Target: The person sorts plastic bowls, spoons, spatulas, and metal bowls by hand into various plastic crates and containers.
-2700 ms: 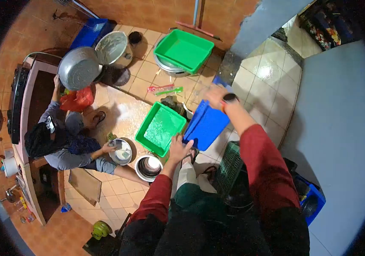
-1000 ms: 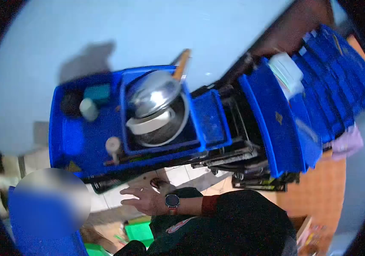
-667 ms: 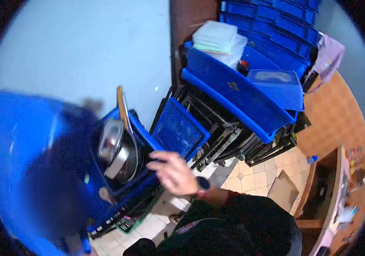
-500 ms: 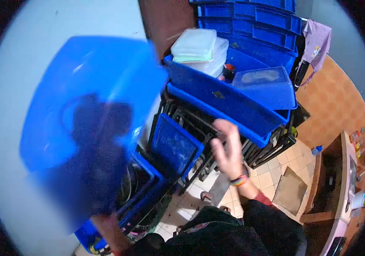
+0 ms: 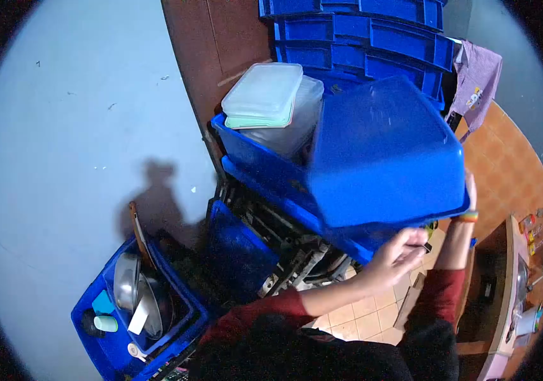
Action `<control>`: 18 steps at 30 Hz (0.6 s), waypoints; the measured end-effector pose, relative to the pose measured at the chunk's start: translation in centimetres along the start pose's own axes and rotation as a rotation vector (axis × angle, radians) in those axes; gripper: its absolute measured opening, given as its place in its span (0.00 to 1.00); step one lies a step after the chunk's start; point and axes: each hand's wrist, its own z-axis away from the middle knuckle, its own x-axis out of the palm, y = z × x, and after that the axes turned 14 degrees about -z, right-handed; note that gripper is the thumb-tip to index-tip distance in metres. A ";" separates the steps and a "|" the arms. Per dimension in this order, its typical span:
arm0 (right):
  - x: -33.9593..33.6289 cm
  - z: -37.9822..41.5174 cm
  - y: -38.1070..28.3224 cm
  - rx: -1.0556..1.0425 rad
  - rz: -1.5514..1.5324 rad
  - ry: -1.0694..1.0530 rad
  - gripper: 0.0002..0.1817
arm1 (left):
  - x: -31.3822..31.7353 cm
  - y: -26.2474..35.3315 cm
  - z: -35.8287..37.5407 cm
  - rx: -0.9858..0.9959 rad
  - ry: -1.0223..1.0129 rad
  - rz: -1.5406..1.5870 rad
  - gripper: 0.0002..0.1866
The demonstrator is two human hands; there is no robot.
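Observation:
A blue plastic tub [image 5: 386, 152] is turned bottom up over the right part of a large blue crate [image 5: 262, 149]. My right hand [image 5: 470, 193] grips the tub's right edge, its fingers mostly hidden behind it. Just below the tub's near rim is my left hand [image 5: 405, 253], open with fingers loosely bent and nothing visible in it. Beside the tub, in the crate, a stack of clear plastic containers [image 5: 309, 95] carries whitish lids [image 5: 265, 92] and a pale green one.
Tall stacked blue crates [image 5: 405, 38] rise behind. At lower left, a blue bin [image 5: 103, 355] holds metal pans [image 5: 127, 279] and a green cup [image 5: 106, 324]. A blue lid [image 5: 240, 244] leans against the dark rack. A purple cloth [image 5: 478, 79] hangs at right, above a counter [image 5: 509, 273].
The blue tub has swung from the left over to the crate at right. My left hand came across with it and is now off its rim; my right hand has taken hold of the tub.

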 end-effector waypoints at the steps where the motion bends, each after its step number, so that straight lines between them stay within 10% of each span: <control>1: -5.5 -4.4 -0.7 0.074 0.131 -0.094 0.15 | -1.6 0.5 0.5 -0.065 -0.043 -0.042 0.13; 6: -13.2 -14.8 -0.8 0.162 -0.108 0.127 0.18 | -10.0 -3.4 0.8 0.284 0.679 -0.864 0.17; 11: -14.0 -19.7 -0.6 0.491 -0.133 -0.257 0.31 | -9.9 -4.2 -2.9 0.330 0.085 -1.367 0.26; 12: -13.1 -18.3 -0.8 0.444 -0.046 0.007 0.34 | -9.2 -4.6 -3.7 0.374 0.093 -1.370 0.26; 18: -4.2 -12.6 4.8 0.071 0.769 -0.305 0.39 | -8.4 -6.9 -7.3 0.386 -0.114 -1.405 0.30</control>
